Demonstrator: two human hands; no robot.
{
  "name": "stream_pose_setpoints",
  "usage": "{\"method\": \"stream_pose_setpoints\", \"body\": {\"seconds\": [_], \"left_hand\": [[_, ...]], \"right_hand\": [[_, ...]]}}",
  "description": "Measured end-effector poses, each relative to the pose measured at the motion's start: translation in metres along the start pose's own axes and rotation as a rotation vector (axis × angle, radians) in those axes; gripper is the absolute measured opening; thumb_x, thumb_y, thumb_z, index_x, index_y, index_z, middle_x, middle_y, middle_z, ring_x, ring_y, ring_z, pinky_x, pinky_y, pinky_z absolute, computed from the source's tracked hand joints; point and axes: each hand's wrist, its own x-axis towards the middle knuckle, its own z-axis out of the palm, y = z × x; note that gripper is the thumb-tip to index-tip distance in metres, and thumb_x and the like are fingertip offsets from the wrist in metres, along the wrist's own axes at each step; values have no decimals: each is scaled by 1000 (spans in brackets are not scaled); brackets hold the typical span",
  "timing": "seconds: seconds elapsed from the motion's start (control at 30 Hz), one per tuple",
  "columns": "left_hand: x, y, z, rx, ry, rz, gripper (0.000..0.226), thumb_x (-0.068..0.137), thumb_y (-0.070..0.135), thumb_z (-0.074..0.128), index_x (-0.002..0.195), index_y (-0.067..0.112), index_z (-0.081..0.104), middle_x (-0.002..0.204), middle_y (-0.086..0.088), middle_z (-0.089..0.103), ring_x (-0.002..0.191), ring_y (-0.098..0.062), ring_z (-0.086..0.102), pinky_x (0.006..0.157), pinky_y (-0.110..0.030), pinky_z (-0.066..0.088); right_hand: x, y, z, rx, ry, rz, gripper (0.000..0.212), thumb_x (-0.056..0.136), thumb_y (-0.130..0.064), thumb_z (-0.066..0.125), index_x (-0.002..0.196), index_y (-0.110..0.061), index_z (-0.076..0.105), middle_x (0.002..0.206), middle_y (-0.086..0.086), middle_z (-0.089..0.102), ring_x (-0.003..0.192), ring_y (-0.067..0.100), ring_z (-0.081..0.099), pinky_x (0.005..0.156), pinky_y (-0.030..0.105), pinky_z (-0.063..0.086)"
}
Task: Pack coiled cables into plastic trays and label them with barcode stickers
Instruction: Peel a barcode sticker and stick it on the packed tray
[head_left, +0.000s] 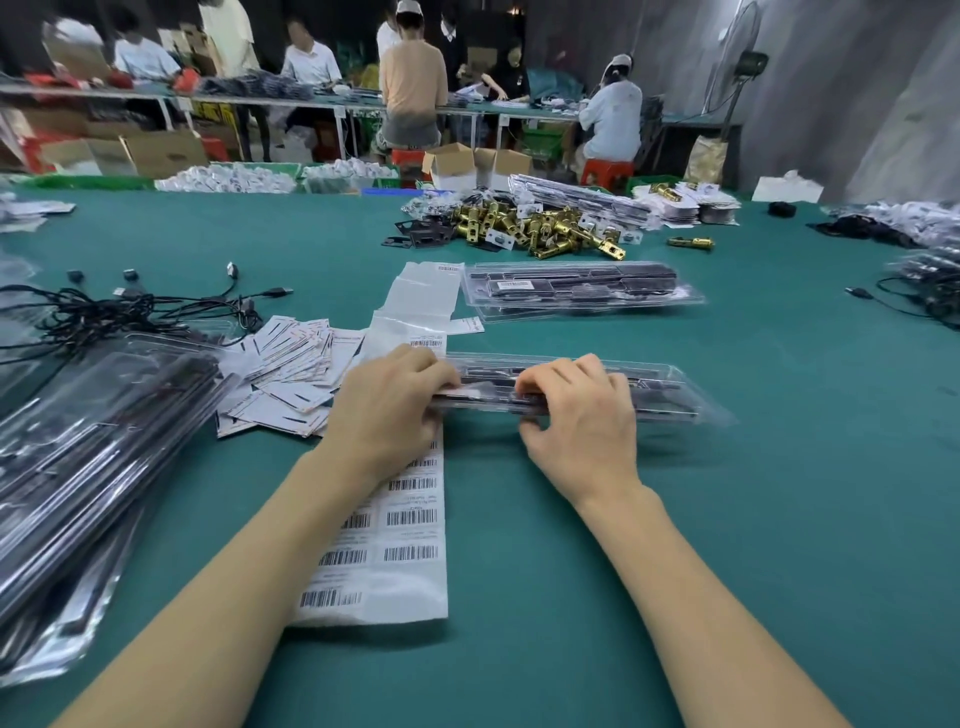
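A long clear plastic tray (670, 396) with dark parts inside lies across the green table in front of me. My left hand (387, 408) grips its left end, fingers curled over the top edge. My right hand (579, 415) pinches the tray near its middle, thumb below and fingers on top. Under my left forearm runs a long white sheet of barcode stickers (400, 540). Loose black cables (119, 312) lie tangled at the far left. A pile of small white cards (291, 374) sits left of the tray.
A stack of clear trays (93, 441) fills the near left. Packed trays (582, 291) lie beyond my hands. Brass lock parts (545, 228) are heaped further back. More cables (924, 296) sit at the right edge. People work at a far bench.
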Motion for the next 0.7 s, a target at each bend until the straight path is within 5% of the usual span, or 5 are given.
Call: {"method": "stream_pose_setpoints", "body": {"seconds": [0.2, 0.43, 0.7], "left_hand": [[5, 12, -1, 76, -75, -45, 39, 76, 28, 75, 112, 28, 62, 107, 8, 64, 102, -19, 57, 71, -32, 42], [17, 9, -13, 97, -171, -52, 35, 80, 34, 71, 114, 35, 61, 108, 11, 63, 106, -17, 58, 68, -30, 39], [14, 4, -11, 92, -234, -73, 36, 79, 34, 72, 112, 34, 60, 108, 12, 62, 105, -16, 57, 68, -30, 38]], "right_hand": [[1, 6, 1, 17, 75, 77, 23, 59, -11, 78, 78, -20, 67, 78, -4, 66, 81, 27, 55, 68, 34, 44], [0, 15, -5, 108, -2, 81, 22, 63, -2, 72, 79, -16, 67, 87, -2, 58, 85, 24, 51, 70, 36, 47], [-1, 11, -5, 2, -8, 71, 18, 64, -18, 82, 79, -23, 73, 85, -8, 69, 87, 26, 57, 75, 36, 39]]}}
